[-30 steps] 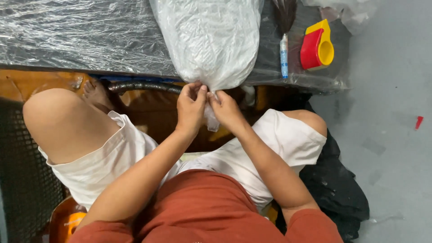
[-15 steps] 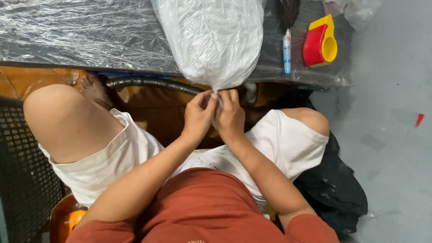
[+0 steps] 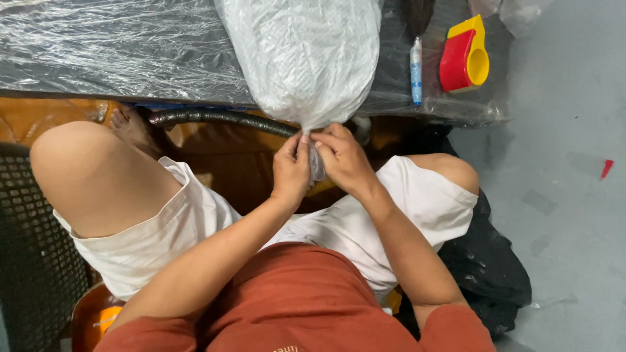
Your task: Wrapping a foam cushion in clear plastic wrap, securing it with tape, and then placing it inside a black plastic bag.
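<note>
A big white plastic bag [image 3: 303, 55], stuffed full, lies on a table wrapped in clear film [image 3: 98, 52] and hangs over its near edge. The bag narrows to a twisted neck [image 3: 316, 163] that points down toward my lap. My left hand [image 3: 291, 171] pinches the neck from the left. My right hand [image 3: 343, 158] grips the same neck from the right, fingers closed around it. The two hands touch each other just under the table edge, above my knees and white shorts.
A red and yellow tape dispenser [image 3: 464, 58] and a slim white and blue tube [image 3: 415, 70] lie on the table to the right of the bag. A dark ribbed hose [image 3: 215, 117] runs under the table. A black bag [image 3: 489, 274] sits on the grey floor at right.
Both hands stay on the bag's neck; they have drawn closer together and shifted slightly right. The neck looks more tightly gathered than one second ago.
</note>
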